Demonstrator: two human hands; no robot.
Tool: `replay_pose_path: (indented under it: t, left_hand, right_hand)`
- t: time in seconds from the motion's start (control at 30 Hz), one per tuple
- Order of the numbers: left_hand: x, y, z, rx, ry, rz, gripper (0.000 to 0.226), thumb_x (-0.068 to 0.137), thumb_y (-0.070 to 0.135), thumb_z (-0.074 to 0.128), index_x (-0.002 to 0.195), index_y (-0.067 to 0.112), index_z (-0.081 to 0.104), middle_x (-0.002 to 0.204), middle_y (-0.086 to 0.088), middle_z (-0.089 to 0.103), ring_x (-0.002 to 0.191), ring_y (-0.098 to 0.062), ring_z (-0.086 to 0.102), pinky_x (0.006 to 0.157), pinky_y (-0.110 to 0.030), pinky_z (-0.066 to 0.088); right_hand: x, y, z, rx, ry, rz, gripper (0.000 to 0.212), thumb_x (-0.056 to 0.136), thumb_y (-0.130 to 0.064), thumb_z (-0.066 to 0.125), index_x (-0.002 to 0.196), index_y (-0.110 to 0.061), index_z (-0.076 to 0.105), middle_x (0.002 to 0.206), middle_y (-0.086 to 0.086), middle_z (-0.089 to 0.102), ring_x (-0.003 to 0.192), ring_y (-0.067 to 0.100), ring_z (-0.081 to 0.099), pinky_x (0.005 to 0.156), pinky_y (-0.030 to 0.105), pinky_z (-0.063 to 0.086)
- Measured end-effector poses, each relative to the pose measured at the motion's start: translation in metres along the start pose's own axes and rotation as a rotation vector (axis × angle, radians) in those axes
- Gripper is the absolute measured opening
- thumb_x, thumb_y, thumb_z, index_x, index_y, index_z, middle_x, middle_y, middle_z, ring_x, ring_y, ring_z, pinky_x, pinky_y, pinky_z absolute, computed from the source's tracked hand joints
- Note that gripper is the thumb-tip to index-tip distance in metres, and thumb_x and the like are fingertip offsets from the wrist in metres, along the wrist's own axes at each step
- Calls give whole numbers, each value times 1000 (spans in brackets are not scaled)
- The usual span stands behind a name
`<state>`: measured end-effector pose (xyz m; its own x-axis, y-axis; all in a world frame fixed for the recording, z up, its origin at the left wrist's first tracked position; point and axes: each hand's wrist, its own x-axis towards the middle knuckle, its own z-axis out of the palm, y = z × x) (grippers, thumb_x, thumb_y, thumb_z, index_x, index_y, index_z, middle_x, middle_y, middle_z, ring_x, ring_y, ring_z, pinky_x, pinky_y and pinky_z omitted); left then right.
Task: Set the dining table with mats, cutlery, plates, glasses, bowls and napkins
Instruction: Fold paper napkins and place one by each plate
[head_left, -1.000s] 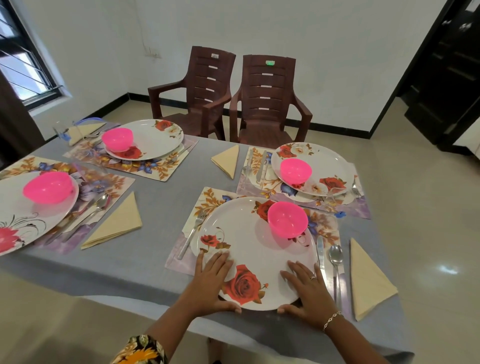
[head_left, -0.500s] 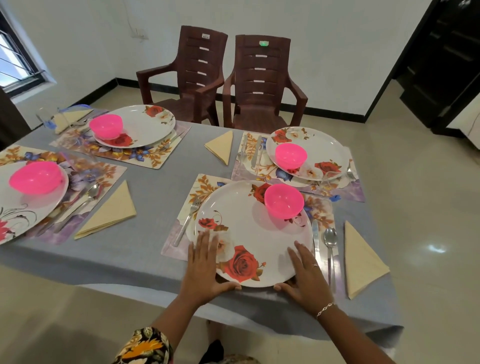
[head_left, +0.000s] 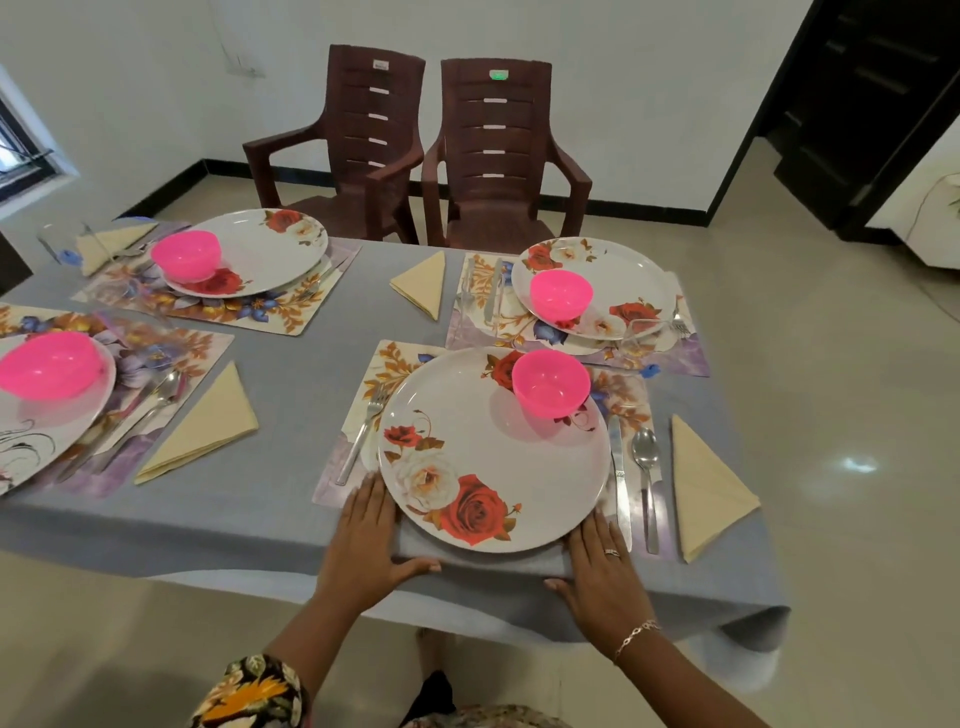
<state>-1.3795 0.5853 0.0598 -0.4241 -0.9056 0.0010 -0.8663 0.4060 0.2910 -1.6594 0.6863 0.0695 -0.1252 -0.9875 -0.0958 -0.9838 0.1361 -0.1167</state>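
A white plate with roses (head_left: 483, 467) sits on a floral mat (head_left: 384, 369) at the near edge of the table. A pink bowl (head_left: 550, 382) stands on the plate's far right part. My left hand (head_left: 369, 540) lies flat on the cloth at the plate's left rim. My right hand (head_left: 602, 566) lies flat at its right rim. Both have straight fingers and hold nothing. A fork (head_left: 363, 431) lies left of the plate, a knife (head_left: 618, 478) and spoon (head_left: 647, 478) lie right, then a folded beige napkin (head_left: 706, 488).
Three other places with plates, pink bowls, mats and napkins cover the grey tablecloth (head_left: 280, 415). Clear glasses (head_left: 644, 340) stand by the mats. Two brown plastic chairs (head_left: 431, 150) stand at the far side. A dark doorway (head_left: 857, 104) is at the right.
Both hands have slid off the plate's surface and toward me, and now lie on the cloth beside its near rim. The view has tilted slightly.
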Motion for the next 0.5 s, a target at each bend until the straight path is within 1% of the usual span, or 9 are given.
replay_pose_path:
  t: [0.07,0.17,0.2,0.27,0.3,0.33,0.4,0.43,0.5]
  left_hand:
    - [2,-1,1,1,-10,14,120,65,93,30,149,8,18,156,-8,16,145,-27,14,116,-41,10]
    - [2,-2,2,28,-48,21,116,69,90,30,146,3,27,152,-16,29,141,-31,24,114,-46,22]
    - [2,-3,3,41,-57,21,115,70,89,30,145,2,28,151,-17,31,141,-31,26,114,-46,24]
    - [2,-3,4,60,-66,19,114,71,89,28,144,1,31,149,-18,33,140,-32,27,115,-45,22]
    - [1,-3,3,64,-70,18,113,72,88,28,143,0,32,148,-19,34,140,-32,28,115,-44,20]
    - [0,-2,2,64,-75,16,112,73,87,28,143,0,33,147,-19,35,139,-33,29,114,-42,19]
    - [-3,-1,-3,59,-84,11,106,76,84,28,141,0,36,145,-19,39,137,-34,33,113,-40,18]
    - [-4,-1,-5,56,-86,9,103,78,82,28,140,-1,38,143,-20,41,135,-34,36,113,-38,16]
    - [-8,-1,-6,59,-75,7,98,82,78,26,138,-1,39,141,-20,44,133,-34,38,113,-34,11]
  right_hand:
    - [2,1,-1,-3,-7,-11,79,90,-61,1,132,-4,37,131,17,54,122,31,52,112,31,6]
    - [1,1,1,-42,-8,-15,77,92,-57,-1,131,-3,38,129,17,56,120,32,54,112,31,5]
    - [1,2,2,-55,-11,-17,74,93,-56,5,131,-2,38,129,18,55,120,32,54,112,32,4]
    - [0,3,6,-91,53,-42,68,88,-53,42,130,0,40,130,20,54,120,35,53,112,34,6]
    - [0,2,9,-95,82,-54,74,78,-49,61,129,1,42,130,22,54,120,36,53,114,35,10]
    - [0,0,10,-85,68,-60,79,71,-44,71,128,2,45,129,23,54,120,36,53,115,38,19]
    - [-3,-5,9,-88,65,-62,76,69,-39,74,127,4,47,128,24,55,118,37,55,110,42,31]
    - [-5,-7,8,-87,71,-54,77,67,-34,77,126,4,47,126,25,55,117,37,55,112,42,28]
    - [-8,-8,9,-81,74,-35,78,62,-22,81,127,4,46,126,25,55,117,37,55,114,38,11]
